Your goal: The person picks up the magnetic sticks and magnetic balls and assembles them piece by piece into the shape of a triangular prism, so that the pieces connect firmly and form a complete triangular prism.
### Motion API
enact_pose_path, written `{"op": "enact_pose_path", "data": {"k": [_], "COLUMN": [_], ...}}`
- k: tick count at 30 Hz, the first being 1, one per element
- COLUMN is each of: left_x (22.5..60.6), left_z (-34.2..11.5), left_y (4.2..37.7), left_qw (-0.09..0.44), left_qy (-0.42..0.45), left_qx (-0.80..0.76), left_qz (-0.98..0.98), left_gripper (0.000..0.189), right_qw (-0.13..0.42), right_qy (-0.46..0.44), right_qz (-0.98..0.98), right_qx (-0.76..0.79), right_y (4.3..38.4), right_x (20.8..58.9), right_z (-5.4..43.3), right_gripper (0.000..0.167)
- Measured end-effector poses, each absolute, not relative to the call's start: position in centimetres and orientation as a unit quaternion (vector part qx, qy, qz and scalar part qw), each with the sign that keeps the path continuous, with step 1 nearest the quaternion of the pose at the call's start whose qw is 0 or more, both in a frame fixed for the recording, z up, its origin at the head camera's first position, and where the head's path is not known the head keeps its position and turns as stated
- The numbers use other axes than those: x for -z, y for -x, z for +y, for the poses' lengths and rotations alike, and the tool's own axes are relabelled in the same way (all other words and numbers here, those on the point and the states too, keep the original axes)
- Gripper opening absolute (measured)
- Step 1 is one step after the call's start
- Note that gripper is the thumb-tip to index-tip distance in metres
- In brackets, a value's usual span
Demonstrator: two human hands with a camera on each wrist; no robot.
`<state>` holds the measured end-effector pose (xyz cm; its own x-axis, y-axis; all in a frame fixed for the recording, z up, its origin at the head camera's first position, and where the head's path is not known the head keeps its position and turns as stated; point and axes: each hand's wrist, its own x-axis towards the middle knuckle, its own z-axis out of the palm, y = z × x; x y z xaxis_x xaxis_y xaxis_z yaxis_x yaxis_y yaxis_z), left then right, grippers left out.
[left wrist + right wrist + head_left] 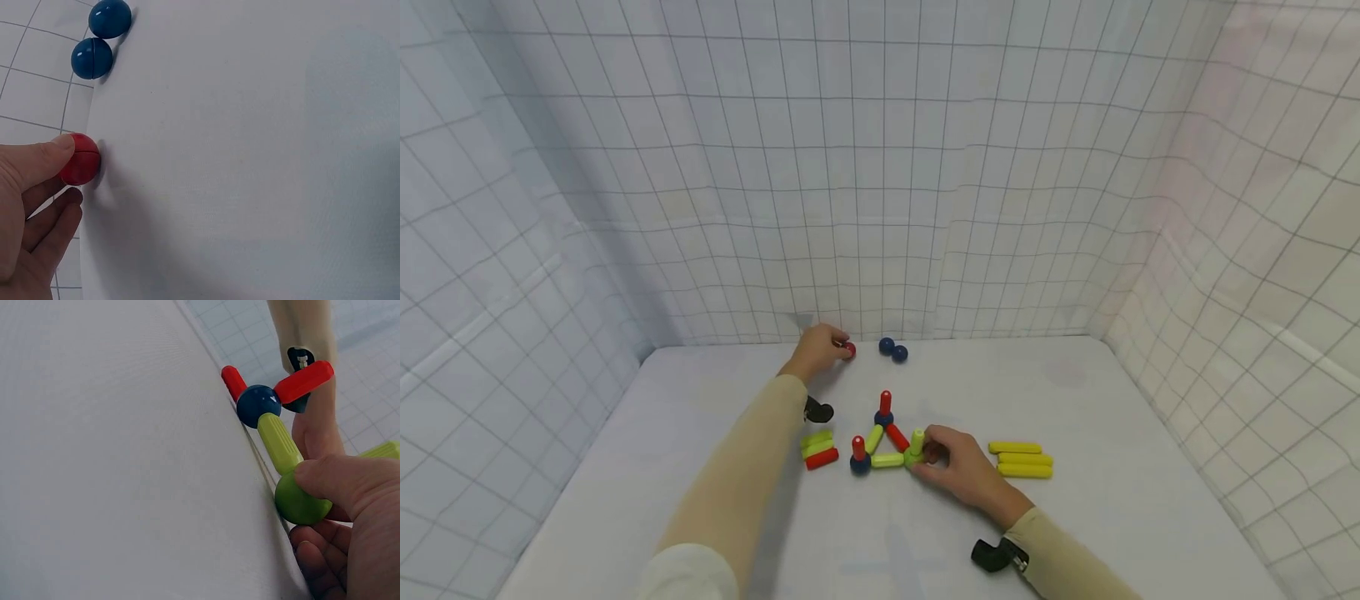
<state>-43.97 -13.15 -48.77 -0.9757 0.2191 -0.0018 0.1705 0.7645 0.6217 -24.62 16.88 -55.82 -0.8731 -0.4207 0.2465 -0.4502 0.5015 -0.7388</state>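
Note:
At the far edge of the table, my left hand [817, 352] pinches a red ball [81, 159] between thumb and fingers. My right hand [962, 471] holds the green ball [300, 500] at the right corner of a triangle of balls and magnetic-looking rods. Two dark blue balls [861, 464] form the other corners. Two light-green rods [887, 460] and a red rod [897, 437] join the corners. Upright red rods [858, 447] stand on the blue balls, and an upright light-green rod [917, 442] stands on the green ball. Some right fingers are hidden behind the ball.
Two loose blue balls [892, 349] lie at the back edge, right of the red ball. Several yellow rods [1025, 471] lie right of my right hand. Left of the triangle are light-green rods [817, 444] and a red rod [822, 458]. Gridded cloth [880, 167] surrounds the table.

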Motion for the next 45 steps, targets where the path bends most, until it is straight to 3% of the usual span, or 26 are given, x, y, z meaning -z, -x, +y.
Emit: {"op": "enact_pose_path", "data": {"k": [6,16,25,32,45], "left_x": [49.0,49.3,47.7,45.8,43.2], "left_z": [-13.0,-14.1,-13.3,-11.9,-10.0], "left_y": [44.0,43.9,42.3,39.4,32.6], "left_qw": [0.039,0.066,0.025,0.018,0.075], "left_qy": [-0.111,-0.101,-0.135,-0.183,-0.298], "left_qx": [-0.309,-0.33,-0.411,-0.472,-0.491], "left_qz": [0.944,0.936,0.901,0.862,0.815], "left_gripper": [0.03,0.04,0.038,0.032,0.024], "right_qw": [0.017,0.015,0.022,0.02,0.03], "right_qy": [-0.255,-0.255,-0.255,-0.251,-0.26], "right_qz": [-0.864,-0.864,-0.865,-0.868,-0.863], "right_qx": [-0.435,-0.433,-0.432,-0.427,-0.432], "right_y": [24.5,24.5,24.5,24.5,24.6], "right_x": [55.5,55.5,55.6,55.5,55.8], "right_z": [16.8,16.8,16.7,16.6,16.9], "right_gripper": [0.023,0.022,0.022,0.022,0.025]}}
